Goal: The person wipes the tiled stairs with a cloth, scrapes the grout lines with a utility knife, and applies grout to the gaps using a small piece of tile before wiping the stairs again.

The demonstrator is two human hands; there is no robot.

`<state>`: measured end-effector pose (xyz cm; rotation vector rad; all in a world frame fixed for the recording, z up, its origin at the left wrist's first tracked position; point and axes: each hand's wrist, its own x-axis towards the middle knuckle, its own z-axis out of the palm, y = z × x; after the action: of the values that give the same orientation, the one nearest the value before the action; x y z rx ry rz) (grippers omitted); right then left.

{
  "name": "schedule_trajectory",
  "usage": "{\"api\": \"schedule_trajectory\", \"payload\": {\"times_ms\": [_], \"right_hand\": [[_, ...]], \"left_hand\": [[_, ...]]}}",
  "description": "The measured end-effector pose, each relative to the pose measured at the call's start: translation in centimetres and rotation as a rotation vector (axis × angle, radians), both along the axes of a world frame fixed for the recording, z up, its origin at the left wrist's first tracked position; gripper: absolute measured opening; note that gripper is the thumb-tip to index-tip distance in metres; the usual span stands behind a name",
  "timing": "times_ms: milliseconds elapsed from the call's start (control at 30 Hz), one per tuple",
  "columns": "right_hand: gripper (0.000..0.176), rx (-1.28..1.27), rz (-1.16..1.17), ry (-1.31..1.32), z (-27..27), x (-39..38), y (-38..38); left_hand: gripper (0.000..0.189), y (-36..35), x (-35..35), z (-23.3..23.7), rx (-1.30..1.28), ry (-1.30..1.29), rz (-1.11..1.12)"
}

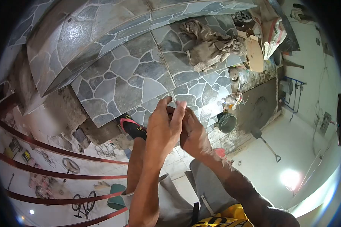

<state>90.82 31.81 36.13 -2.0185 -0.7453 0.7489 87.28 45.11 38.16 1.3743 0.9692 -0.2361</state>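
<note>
At one tile joint [164, 67], two hands touch: left hand [164, 126], right hand [194, 133].

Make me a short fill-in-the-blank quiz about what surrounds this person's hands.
1. The crumpled rag lies on the stone-patterned ____.
2. The shoe beside the left hand is mostly ____.
3. On the pale floor beyond the right hand lies a long-handled ____.
Missing words: tiles; black; shovel.
</note>
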Motion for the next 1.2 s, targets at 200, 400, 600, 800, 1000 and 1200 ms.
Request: {"api": "schedule_trajectory", "payload": {"times_ms": [200, 400, 600, 800, 1000, 1200], "right_hand": [[0.045, -0.069, -0.208, 0.172, -8.7, 0.3, -2.7], [0.045, 0.631, -1.015, 1.322, -9.0, 0.1, 0.9], [0.04, 0.522, -0.951, 1.069, -12.8, 0.7, 2.9], [0.036, 0.519, -0.934, 0.964, -12.6, 1.1, 4.7], [0.041, 0.589, -1.16, 1.14, -11.8, 3.3, 7.5], [0.038, 0.499, -0.932, 0.852, -13.7, 1.6, 5.3]], "left_hand": [[0.038, -1.5, 0.1, -1.7, 0.458, -0.197, -0.252], [0.024, -2.9, -0.5, -0.3, 0.418, -0.005, -0.769], [0.02, -2.5, -0.8, -0.7, 0.666, -0.031, -0.867], [0.02, -2.1, -0.5, -0.6, 0.644, -0.055, -0.851], [0.019, -1.4, -0.2, -0.5, 0.735, -0.063, -0.805], [0.02, -1.0, -0.3, -0.8, 0.748, -0.09, -0.798]]}}
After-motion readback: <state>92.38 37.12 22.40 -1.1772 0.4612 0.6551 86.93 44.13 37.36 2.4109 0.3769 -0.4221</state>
